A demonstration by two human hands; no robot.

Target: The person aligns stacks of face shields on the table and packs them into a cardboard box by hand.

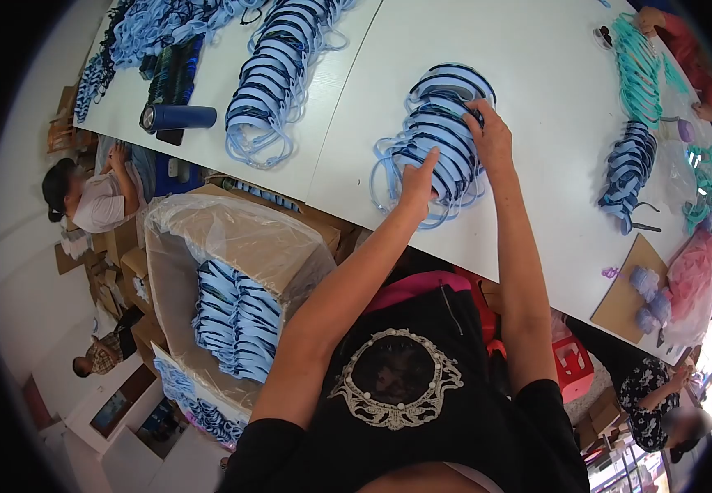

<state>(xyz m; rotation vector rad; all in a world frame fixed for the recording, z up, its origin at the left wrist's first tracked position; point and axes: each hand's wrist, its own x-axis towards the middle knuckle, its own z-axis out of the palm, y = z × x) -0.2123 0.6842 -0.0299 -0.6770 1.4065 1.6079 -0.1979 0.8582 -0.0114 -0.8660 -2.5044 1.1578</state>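
Blue strapped pieces (436, 149) lie bunched on the desk (569, 123). Your left hand (417, 184) extends its thumb (431, 159), grip unclear; your right hand (494, 140) arches over them, fingers (482, 107) apart.

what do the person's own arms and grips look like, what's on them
The left sleeve and right sleeve are short, plain black. Below them, the left arm and right arm are bare. The left grip and right grip are ungloved hands; no watch shows.

No legible text, labels or numbers.
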